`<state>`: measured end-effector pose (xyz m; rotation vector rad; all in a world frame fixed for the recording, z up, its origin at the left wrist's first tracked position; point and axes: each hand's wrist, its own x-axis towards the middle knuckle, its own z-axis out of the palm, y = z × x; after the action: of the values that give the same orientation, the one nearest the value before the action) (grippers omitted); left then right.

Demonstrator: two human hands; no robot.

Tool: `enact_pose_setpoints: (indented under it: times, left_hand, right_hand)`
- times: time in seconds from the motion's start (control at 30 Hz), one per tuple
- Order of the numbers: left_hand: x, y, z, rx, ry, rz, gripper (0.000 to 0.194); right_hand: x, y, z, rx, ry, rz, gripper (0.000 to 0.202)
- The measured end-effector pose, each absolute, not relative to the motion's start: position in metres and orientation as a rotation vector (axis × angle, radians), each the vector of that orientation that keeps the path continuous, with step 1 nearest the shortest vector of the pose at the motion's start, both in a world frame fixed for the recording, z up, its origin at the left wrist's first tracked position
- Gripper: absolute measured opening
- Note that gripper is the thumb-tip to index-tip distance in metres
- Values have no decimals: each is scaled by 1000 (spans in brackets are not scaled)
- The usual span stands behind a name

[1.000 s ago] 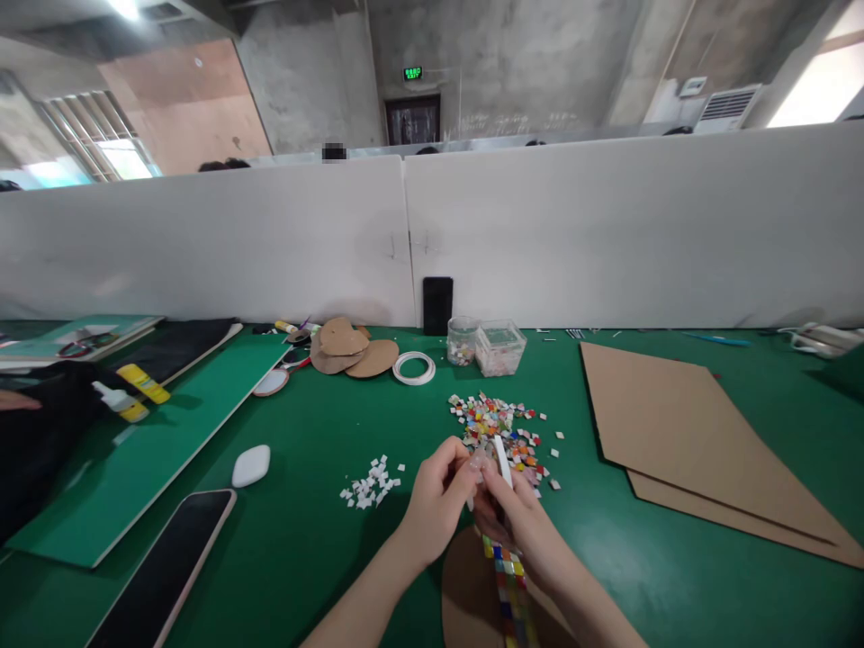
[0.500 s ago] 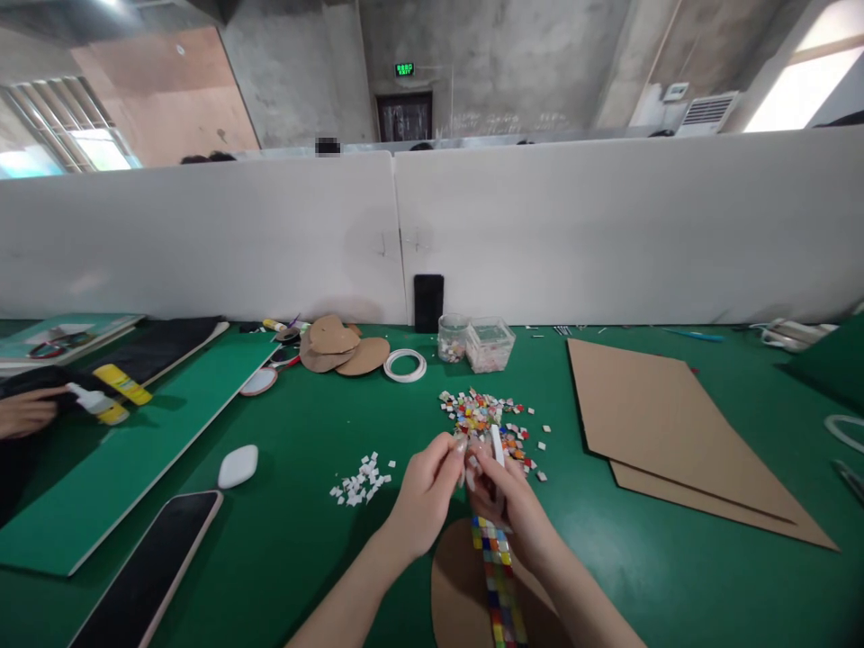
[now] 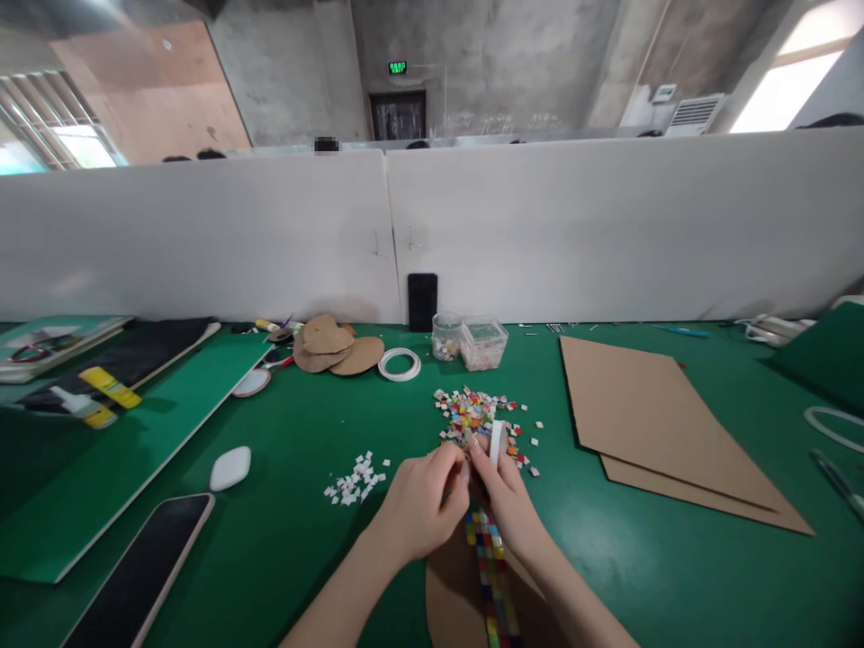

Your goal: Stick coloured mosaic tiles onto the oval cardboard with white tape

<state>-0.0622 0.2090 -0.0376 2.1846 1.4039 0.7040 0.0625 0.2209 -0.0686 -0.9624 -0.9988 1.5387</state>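
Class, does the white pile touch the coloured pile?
No, a stretch of green table separates the white pile from the coloured pile.

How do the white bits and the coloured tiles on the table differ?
Colour: the white bits are all white, while the coloured tiles mix red, yellow, blue and other colours.
Spread: the white bits cover a smaller patch than the coloured tiles.
View: the white bits lie in full view; the right hand hides some of the coloured tiles.
Both are small, loose pieces scattered on the green table.
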Motion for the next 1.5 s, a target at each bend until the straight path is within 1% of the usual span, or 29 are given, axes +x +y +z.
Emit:
enact_pose_setpoints:
  times: [0.17,0.4,0.67,0.93,1.1,1.2,1.37,1.5]
  left_hand:
    - [-60,208,-37,2150,1409,723,12]
    - [-61,209,-38,2151,1406,721,12]
    - [-61,210,-37,2153,1423,710,11]
    - [-59,210,-35,2174,1473,696,13]
    - [-60,209,-37,2212,1479,705,13]
    - [-64,212,-40,2269,1487,753,11]
    - [-72,214,-37,2224,1490,792,9]
    - [-71,213,-36,2337,1407,744,11]
  right_hand:
    - [62,221,-70,-947,-1070,1490,28]
    - [62,222,-78,-977,-1021,1534,31]
    - [64,223,-73,-1011,-1116,1463,33]
    - [64,225,-75,-999,-1288,1390,30]
    - [64,225,-78,-1023,-1343,1325,31]
    - [64,225,-79,-1023,-1297,1373,32]
    - [63,222,-80,-1026,-1122,1565,35]
    - [63,222,-79,-966,-1126,1580,32]
